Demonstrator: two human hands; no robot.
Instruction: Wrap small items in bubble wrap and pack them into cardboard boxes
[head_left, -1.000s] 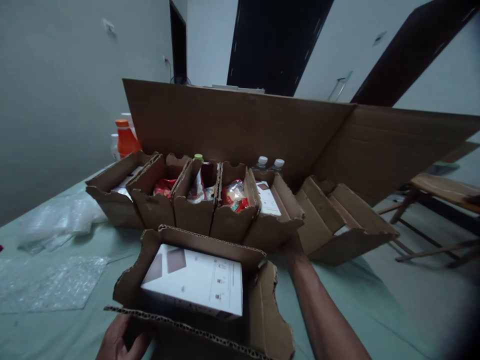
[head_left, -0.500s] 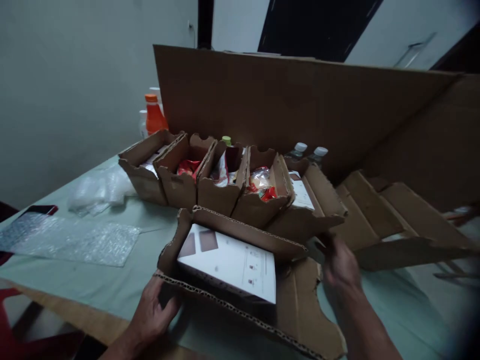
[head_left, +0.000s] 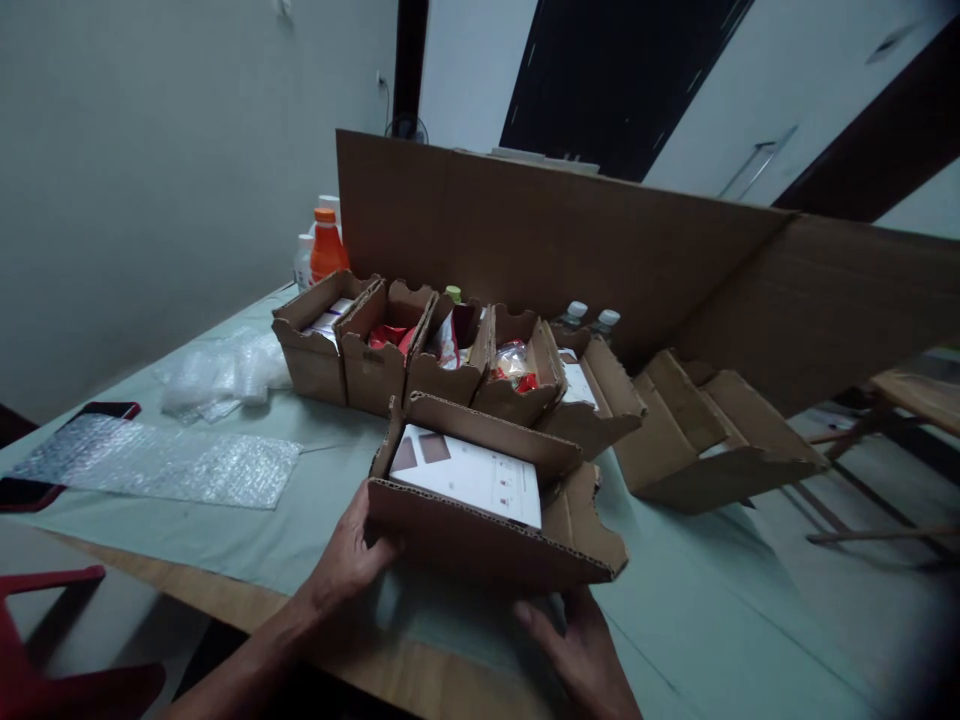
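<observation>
An open cardboard box [head_left: 480, 555] is tilted above the near part of the table, with a white printed carton [head_left: 472, 480] lying inside. My left hand [head_left: 352, 545] grips its left end, thumb against the near side. At the lower right edge is my right hand [head_left: 574, 640], its fingertips hidden beneath the box and its thumb in front of it. Behind stands a row of similar cardboard boxes; one holds a red packet [head_left: 390, 337], another a clear and red packet [head_left: 514, 365].
Bubble wrap [head_left: 172, 465] and crumpled clear plastic [head_left: 225, 375] lie at left on the green cloth [head_left: 675, 590]. An orange bottle [head_left: 327, 245] stands at the back left. A tall cardboard panel [head_left: 525, 220] closes off the back. Another box [head_left: 697, 440] sits right; a red stool [head_left: 67, 640] is lower left.
My right hand has moved from beyond the box's right end to under its near right edge. The held box has turned slightly, and my left hand still holds its left end. The view has shifted.
</observation>
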